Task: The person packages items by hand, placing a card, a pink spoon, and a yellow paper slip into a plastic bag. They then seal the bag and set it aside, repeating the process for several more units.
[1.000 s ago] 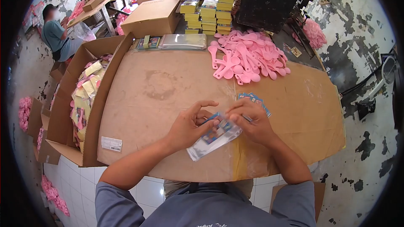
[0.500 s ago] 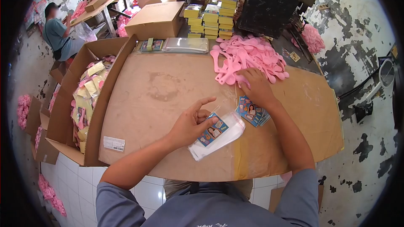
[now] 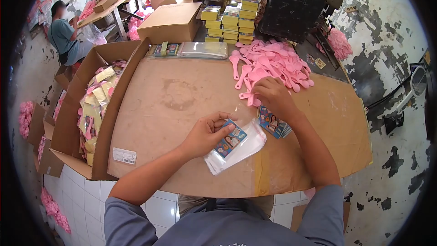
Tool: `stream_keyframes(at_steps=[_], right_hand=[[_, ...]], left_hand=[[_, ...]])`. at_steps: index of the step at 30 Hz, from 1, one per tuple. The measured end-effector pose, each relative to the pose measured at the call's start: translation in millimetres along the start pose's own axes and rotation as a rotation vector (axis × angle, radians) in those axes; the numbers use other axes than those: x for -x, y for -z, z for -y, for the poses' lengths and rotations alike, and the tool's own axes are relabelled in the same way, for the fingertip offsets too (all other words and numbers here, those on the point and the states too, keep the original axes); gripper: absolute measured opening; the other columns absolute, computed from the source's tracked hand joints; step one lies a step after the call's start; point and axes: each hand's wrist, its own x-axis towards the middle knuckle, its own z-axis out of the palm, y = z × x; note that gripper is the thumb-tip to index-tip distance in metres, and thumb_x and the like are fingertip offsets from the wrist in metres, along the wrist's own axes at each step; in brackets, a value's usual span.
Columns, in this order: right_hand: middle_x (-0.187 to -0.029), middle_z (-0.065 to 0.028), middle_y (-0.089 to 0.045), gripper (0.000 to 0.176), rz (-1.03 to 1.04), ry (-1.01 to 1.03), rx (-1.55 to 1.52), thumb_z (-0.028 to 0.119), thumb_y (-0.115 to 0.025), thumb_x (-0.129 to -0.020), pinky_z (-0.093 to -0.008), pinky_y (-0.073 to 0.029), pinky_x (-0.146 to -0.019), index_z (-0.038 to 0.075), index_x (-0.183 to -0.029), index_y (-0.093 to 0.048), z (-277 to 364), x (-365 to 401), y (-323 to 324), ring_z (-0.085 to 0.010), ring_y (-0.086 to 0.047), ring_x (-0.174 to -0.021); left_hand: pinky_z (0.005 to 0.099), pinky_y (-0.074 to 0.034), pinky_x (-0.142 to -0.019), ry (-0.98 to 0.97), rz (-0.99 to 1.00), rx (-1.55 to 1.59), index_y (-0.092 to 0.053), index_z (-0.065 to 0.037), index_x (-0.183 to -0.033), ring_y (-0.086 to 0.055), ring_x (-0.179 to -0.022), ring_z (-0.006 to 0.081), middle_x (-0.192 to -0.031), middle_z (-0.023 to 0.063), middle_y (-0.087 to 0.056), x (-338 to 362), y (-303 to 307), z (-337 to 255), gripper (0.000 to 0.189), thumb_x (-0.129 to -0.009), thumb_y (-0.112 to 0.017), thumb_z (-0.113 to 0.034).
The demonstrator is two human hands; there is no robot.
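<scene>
My left hand [image 3: 210, 135] pinches a blue printed card [image 3: 231, 138], which seems to be inside a clear bag. Under it, several clear plastic bags [image 3: 241, 154] lie on the cardboard sheet [image 3: 182, 86]. My right hand [image 3: 274, 96] has its fingers closed on a pink spoon [image 3: 249, 96] at the near edge of a heap of pink spoons [image 3: 277, 64]. A stack of blue cards [image 3: 271, 124] sits just below my right wrist, partly covered by the forearm.
An open carton [image 3: 98, 109] of packed items stands at the left. Behind the sheet are flat clear packs [image 3: 202, 49], a closed box [image 3: 168, 20], yellow-edged stacks [image 3: 230, 20] and a black machine [image 3: 291, 7]. A person [image 3: 63, 34] sits at the far left.
My right hand has closed on a spoon and drawn it slightly toward me from the heap. My left hand's index finger has curled in beside the card.
</scene>
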Motion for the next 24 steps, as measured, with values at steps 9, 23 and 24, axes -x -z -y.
stream_keyframes(at_steps=[9, 23, 24], right_hand=[[-0.106, -0.0055, -0.063, 0.054, -0.187, -0.563, -1.304, -0.001, -0.070, -0.093, -0.0222, -0.054, -0.070, 0.001, -0.141, -0.044, 60.4, -3.7, 36.5, -0.0103, -0.067, -0.091], [-0.115, -0.0067, -0.058, 0.037, -0.299, -0.494, -1.188, 0.003, -0.069, -0.097, -0.0282, -0.054, -0.085, 0.002, -0.132, -0.056, 90.9, 13.9, 0.8, -0.0130, -0.065, -0.098], [-0.116, -0.0072, -0.059, 0.033, -0.258, -0.475, -1.169, 0.006, -0.067, -0.099, -0.0306, -0.053, -0.089, 0.002, -0.130, -0.058, 88.7, 16.4, -0.2, -0.0140, -0.064, -0.102]], left_hand=[[0.0239, -0.058, -0.081, -0.083, -0.025, -0.004, -0.056, 0.002, -0.137, -0.069, -0.095, 0.0084, -0.107, 0.0086, -0.074, -0.1, -0.7, 3.0, 0.039, -0.101, -0.067, -0.008], [0.0243, -0.057, -0.078, -0.096, -0.023, -0.026, -0.059, 0.005, -0.135, -0.069, -0.096, 0.0082, -0.112, 0.0069, -0.074, -1.2, -2.0, 7.1, 0.036, -0.104, -0.064, -0.013], [0.0242, -0.057, -0.078, -0.068, -0.016, 0.005, -0.059, 0.004, -0.135, -0.069, -0.096, 0.0085, -0.112, 0.0072, -0.074, -0.4, -0.4, 6.4, 0.037, -0.104, -0.064, -0.014]])
